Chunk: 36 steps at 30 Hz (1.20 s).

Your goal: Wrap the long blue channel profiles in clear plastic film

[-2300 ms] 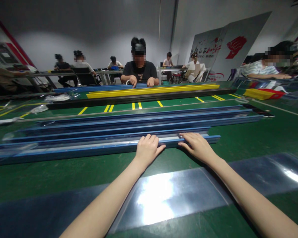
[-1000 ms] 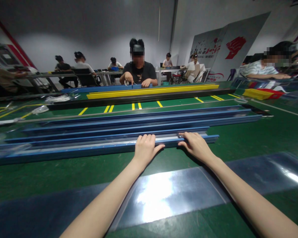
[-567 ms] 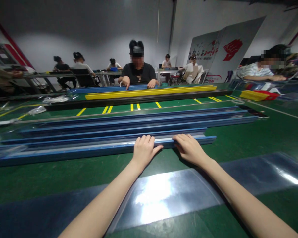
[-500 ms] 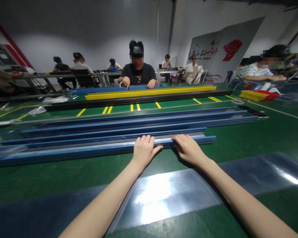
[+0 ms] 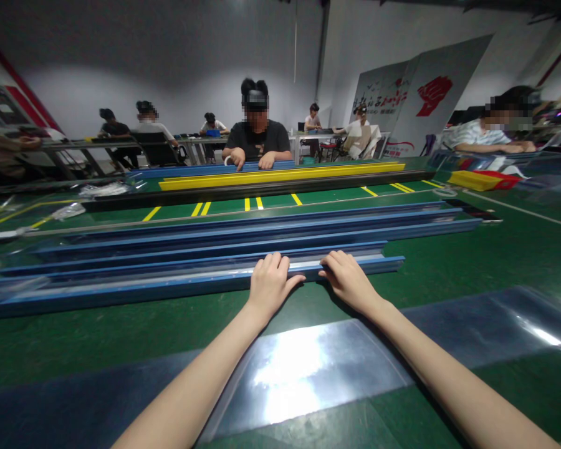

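Several long blue rails lie side by side across the green table [image 5: 495,262]. My left hand [image 5: 270,285] rests on the nearest blue rail [image 5: 121,290], fingers curled over its top edge and thumb along its front. My right hand [image 5: 347,279] grips the same rail a little to the right, fingers hooked over it. A clear plastic strip [image 5: 346,254] lies along the rail's top. A wide clear plastic sheet [image 5: 308,368] is spread on the table under my forearms.
Yellow and black rails [image 5: 280,174] lie farther back, where a person in a black shirt [image 5: 257,134] works with both hands. More people sit at tables behind and at the right. Yellow and red parts [image 5: 481,179] lie at the far right.
My right hand has slid left along the near rail, closer to my left hand. The view has shifted slightly. The person opposite has moved their hands.
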Available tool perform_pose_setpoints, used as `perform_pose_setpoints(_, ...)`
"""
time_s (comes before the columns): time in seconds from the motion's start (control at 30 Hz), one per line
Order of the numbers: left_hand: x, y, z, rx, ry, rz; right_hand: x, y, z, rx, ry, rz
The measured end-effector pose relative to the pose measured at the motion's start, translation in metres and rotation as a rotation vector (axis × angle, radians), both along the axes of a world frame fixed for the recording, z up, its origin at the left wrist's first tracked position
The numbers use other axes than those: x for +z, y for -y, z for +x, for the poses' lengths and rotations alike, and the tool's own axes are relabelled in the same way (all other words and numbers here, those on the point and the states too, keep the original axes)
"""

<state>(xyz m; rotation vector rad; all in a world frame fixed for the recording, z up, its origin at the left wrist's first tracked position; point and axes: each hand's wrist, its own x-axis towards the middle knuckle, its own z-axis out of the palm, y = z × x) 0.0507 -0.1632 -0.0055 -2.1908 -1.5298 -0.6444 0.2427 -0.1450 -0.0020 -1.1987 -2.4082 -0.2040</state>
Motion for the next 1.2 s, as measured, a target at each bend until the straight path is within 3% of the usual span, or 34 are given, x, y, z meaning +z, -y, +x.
perform_pose_setpoints(0.8, 0.0, 0.001, -0.002, -0.028, -0.04, -0.005, 0.01, -0.004, 0.004, 0.034, 0.018, -0.029)
perform_pose_setpoints(1.2, 0.0, -0.001, -0.003, -0.04, -0.043, -0.025, 0.014, -0.013, 0.053, -0.114, 0.065, -0.043)
